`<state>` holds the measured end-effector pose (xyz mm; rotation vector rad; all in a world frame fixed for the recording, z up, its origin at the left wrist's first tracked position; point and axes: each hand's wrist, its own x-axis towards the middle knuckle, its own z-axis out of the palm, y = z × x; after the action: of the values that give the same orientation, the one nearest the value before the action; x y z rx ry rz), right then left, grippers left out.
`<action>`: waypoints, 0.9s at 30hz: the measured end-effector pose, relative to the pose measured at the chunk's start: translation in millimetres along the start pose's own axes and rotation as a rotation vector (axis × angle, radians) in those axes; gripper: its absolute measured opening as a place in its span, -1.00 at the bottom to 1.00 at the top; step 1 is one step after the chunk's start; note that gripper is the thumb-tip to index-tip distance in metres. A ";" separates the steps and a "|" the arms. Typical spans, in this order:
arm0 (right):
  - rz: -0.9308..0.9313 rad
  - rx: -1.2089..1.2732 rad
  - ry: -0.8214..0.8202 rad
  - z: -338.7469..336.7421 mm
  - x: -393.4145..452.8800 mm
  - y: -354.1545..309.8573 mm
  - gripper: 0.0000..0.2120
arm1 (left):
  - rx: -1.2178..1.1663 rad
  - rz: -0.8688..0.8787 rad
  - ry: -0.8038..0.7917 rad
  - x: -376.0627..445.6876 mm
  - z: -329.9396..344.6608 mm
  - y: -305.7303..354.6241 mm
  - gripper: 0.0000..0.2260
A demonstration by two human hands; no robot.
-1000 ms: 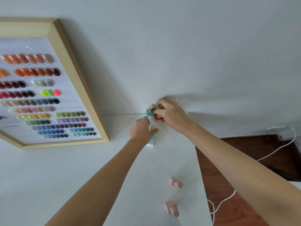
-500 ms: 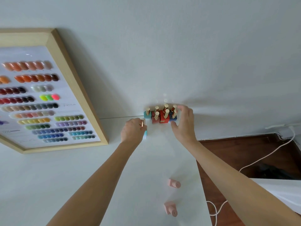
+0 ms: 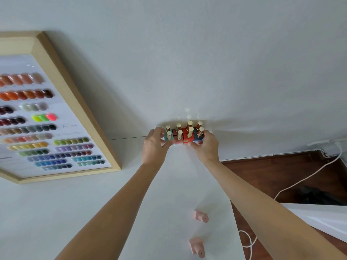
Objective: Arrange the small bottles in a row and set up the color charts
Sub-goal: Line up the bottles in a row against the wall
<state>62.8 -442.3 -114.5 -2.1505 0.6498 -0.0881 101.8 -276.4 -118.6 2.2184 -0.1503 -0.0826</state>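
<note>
Bottles (image 3: 183,134): small, gold caps, clustered at far edge of white table (image 3: 56,212), hard against wall (image 3: 206,62). Two ranks of four, upright, packed touching. Teal at left end, pink next, red, then blue at right end.

Head view only:
- Left hand (image 3: 154,145) at left end of block, fingers curled against teal bottle. Pressing, not lifting, as far as visible.
- Right hand (image 3: 205,146) at right end, fingers wrapped on blue bottle, thumb under front face. Same: bracing contact, no bottle clear of table.
- Block long axis runs left-right, parallel to wall. Hands bracket it end to end, both about equally near, both arms at full reach straight ahead.
- Judgement: squaring up the cluster by squeezing inward. Still two ranks deep, so a single row not yet made; spreading would go along the same left-right axis.
- Risk: tall narrow caps, tight pack; one tipped bottle likely knocks neighbours.
- Two pink bottles (image 3: 201,216) lying on sides near right table edge, well behind the hands, untouched.
- Framed color chart (image 3: 47,128) leaning on wall, far left, well apart from block.
</note>
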 end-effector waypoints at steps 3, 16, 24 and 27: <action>-0.007 0.000 0.018 0.9 2.2 2.4 -0.73 | 0.019 -0.031 -0.042 0.6 6.2 -5.4 -0.38; 0.029 0.009 0.017 1.9 4.9 6.4 -0.83 | 0.091 -0.230 -0.030 11.5 27.0 -4.5 -0.66; 0.064 -0.004 -0.053 -20.8 -21.5 13.3 -0.52 | 0.132 -0.224 -0.152 -32.6 2.2 2.2 -0.42; 0.015 -0.027 -0.145 -40.3 -57.4 27.7 -0.69 | 0.128 -0.097 -0.259 -85.5 -17.7 1.1 -0.60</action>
<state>-9.7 -457.6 -101.1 -2.1542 0.5851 0.0849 19.0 -251.4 -106.6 2.3355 -0.1946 -0.4246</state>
